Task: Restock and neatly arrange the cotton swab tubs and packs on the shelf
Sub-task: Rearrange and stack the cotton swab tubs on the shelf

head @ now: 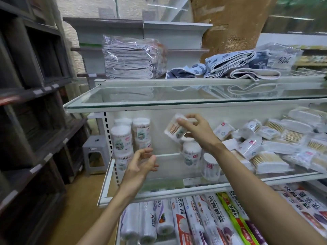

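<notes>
From my remote seat the biggest thing in view is the white shelf unit, with its upper glass shelf (159, 103) bare on top and the lower glass shelf (177, 190) carrying the swab stock. Dark shelving (26, 103) fills the left side. On the top deck lie a bagged stack of folded towels (129, 57) and loose blue patterned cloths (233, 64). Below the swab shelf I see rolls of plastic wrap and bags (203, 223) lying side by side. The right half of the swab shelf holds a jumbled pile of swab packs (276, 144). At the far left, stacked tubs (131, 137) stand in two columns against the back panel. Near the middle two more tubs (192, 154) stand upright. The right hand (196, 131) grips a tilted tub (174, 129) by its end, in the air above those middle tubs. The left hand (141, 163) holds nothing, fingers loosely curled, just in front of the stacked tubs.
</notes>
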Demonstrator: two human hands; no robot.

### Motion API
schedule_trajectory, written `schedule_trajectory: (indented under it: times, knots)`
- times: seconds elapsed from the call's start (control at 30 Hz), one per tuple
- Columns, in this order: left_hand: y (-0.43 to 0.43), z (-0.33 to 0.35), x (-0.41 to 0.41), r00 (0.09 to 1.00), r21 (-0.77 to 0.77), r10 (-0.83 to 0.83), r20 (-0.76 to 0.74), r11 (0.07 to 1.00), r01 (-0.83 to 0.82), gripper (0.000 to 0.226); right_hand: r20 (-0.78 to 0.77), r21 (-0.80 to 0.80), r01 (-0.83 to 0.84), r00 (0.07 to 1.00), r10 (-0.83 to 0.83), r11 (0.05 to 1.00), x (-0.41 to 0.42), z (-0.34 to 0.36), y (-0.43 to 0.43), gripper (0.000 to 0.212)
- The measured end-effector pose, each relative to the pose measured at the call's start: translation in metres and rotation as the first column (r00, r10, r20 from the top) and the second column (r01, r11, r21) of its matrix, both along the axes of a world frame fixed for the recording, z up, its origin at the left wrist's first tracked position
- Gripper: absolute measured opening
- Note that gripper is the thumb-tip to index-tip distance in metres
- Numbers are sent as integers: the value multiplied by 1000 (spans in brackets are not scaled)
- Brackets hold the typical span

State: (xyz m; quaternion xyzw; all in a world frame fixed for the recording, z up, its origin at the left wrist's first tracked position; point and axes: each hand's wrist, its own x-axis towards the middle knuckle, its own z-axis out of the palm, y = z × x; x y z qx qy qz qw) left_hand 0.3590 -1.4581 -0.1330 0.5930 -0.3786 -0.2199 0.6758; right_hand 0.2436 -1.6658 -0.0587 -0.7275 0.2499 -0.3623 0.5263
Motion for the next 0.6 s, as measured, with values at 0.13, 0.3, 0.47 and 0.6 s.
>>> schedule_trajectory:
  times: [0.13, 0.3, 0.47, 0.6]
  knots:
    - [4, -4, 0, 993, 4, -59, -104, 998, 59, 44, -18, 62, -136, 990, 137, 989, 21, -20, 30, 43]
    - [11, -6, 1, 960, -72, -66, -274, 996, 48, 53, 3, 119, -228, 973, 229, 966, 37, -37, 56, 45]
    - [18, -12, 9, 956, -72, -46, -288, 997, 26, 48, 19, 131, -290, 957, 290, 948, 42, -39, 69, 53]
    - [22, -15, 16, 898, -175, -154, -413, 981, 87, 46, 72, 184, -351, 936, 344, 918, 40, -37, 75, 44]
